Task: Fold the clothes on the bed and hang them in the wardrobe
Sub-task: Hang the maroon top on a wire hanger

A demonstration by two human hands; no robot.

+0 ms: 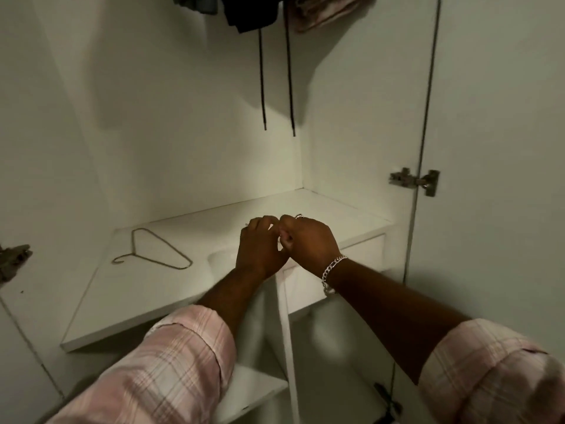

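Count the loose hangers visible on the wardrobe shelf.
1. A wire hanger lies flat on the white shelf, left of the left hand. Both hands meet above the shelf; something small between them can't be made out. Hangers carrying the clothes above are out of frame.

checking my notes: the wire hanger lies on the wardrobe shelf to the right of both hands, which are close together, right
Not quite. In the head view the wire hanger lies on the wardrobe shelf to the left of both hands, not the right. The left hand and right hand are indeed close together.
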